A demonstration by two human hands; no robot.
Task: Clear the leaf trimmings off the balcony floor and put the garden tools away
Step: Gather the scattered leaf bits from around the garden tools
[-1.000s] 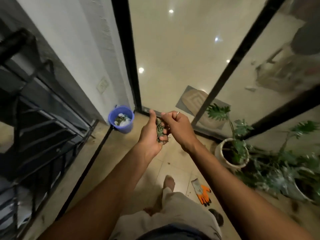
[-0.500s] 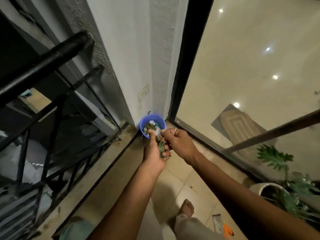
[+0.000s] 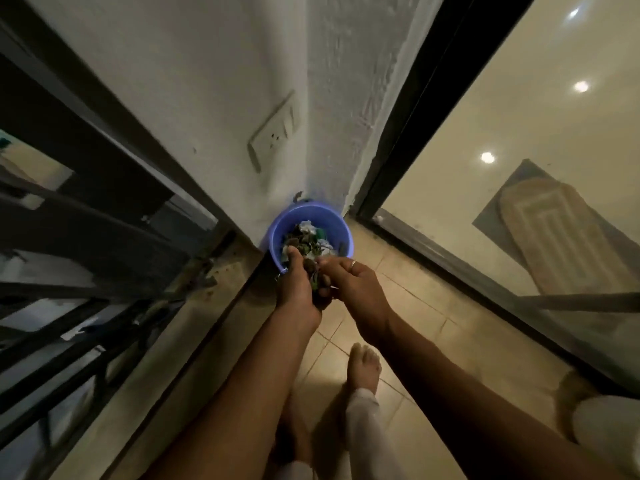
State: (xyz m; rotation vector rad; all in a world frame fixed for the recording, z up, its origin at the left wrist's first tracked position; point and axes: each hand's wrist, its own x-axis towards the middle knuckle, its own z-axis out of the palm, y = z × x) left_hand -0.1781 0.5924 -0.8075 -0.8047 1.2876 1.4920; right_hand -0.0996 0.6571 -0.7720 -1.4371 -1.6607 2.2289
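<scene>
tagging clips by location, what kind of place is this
Most likely a narrow home balcony: a dark metal railing on one side, a glass sliding door on the other, tiled floor between.

The bucket (image 3: 341, 230) is blue-violet, holding dark green and brown trimmings (image 3: 304, 242) among white scraps. The floor (image 3: 412, 306) is beige tile with dark grout lines. The wall (image 3: 194, 81) is white, the door frame (image 3: 412, 109) black.

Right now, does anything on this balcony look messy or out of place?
Dark crumbs of dirt and leaf bits lie scattered along the ledge by the railing, left of the blue bucket. The bucket holds leaf scraps mixed with pale crumpled scraps. Nothing looks broken.
</scene>
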